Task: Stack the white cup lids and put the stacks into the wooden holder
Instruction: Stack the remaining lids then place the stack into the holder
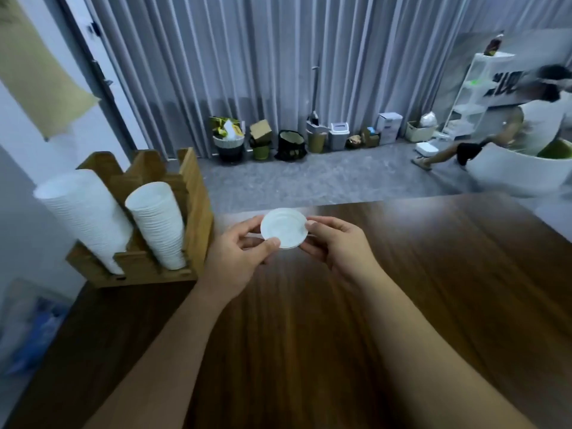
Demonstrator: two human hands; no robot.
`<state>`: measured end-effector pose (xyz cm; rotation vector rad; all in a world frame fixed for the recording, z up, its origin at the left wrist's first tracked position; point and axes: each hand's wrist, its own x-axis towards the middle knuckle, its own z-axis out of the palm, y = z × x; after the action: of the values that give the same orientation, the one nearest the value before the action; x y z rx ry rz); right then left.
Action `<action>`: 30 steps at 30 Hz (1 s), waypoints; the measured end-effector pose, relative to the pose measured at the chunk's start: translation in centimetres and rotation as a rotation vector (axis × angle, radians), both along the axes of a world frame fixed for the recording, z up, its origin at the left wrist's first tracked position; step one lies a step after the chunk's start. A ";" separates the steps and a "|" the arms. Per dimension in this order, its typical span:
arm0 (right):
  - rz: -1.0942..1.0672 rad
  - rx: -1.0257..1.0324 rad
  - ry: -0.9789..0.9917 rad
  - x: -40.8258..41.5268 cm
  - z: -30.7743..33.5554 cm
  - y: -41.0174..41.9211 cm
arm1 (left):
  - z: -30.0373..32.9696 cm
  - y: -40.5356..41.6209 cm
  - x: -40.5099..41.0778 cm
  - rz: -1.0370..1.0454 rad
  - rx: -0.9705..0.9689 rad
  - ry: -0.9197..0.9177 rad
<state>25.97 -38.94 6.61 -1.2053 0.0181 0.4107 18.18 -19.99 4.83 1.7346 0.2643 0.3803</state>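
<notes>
**Lids held mid-frame; holder lies to the upper left of the hands**

Nearest the camera: both forearms run up from the bottom of the frame over the dark tabletop [433,274]. No loose lids visible on the wood in view.

Mid-frame: the left hand [235,258] pinches the lower left rim of the white lids [284,228], thumb on top, fingers curled beneath. The right hand [337,243] grips the right rim in the same way. The lids are held clear of the tabletop, round face tipped toward the camera. Edge looks layered at the bottom, so probably a short stack; count cannot be read.

Farther, at left of frame: the wooden holder [198,212] sits at the tabletop's left edge. Two tall lid stacks [158,224] already lean in its slots, tops tilted to the upper left. The bay on the holder's right side appears open, though its floor is hidden.

Judgement: the holder is left of and beyond the hands, and the left hand is the nearer. The held lids' axis would need tilting to match the leaning slots before seating.
</notes>
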 end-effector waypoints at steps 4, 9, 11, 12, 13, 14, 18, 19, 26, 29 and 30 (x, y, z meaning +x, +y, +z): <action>0.140 0.063 -0.008 -1.3 2.3 8.2 | 2.8 6.9 -3.5 0.194 -0.015 -0.071; 0.267 0.030 -0.118 -2.1 4.6 16.9 | 4.8 13.7 -6.0 0.411 0.051 -0.105; 0.281 -0.030 -0.172 -1.9 5.1 19.4 | 5.3 15.4 -6.0 0.417 -0.002 -0.129; 0.283 -0.061 -0.200 -1.8 5.3 20.6 | 5.5 16.4 -6.0 0.417 -0.018 -0.136; 0.280 -0.093 -0.224 -1.5 5.4 21.6 | 5.6 17.1 -5.7 0.419 -0.019 -0.133; 0.273 -0.127 -0.246 -1.3 5.4 22.6 | 5.6 17.9 -5.4 0.421 -0.013 -0.120; 0.230 -0.267 -0.315 0.0 5.4 24.9 | 5.6 19.1 -3.9 0.446 0.035 -0.092; 0.217 -0.291 -0.326 0.1 5.2 25.3 | 5.5 19.2 -3.6 0.460 0.053 -0.090; 0.162 -0.422 -0.410 0.7 3.1 26.7 | 4.0 19.1 -2.3 0.550 0.077 -0.087; 0.116 -0.498 -0.466 0.7 2.7 27.4 | 3.4 19.4 -2.5 0.554 0.137 -0.067; 0.110 -0.518 -0.483 0.6 2.7 27.5 | 3.2 19.5 -2.6 0.551 0.171 -0.051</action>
<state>26.58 -11.41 9.27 -1.7986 -0.3794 0.2029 15.63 -0.48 8.04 1.7985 0.6934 0.8656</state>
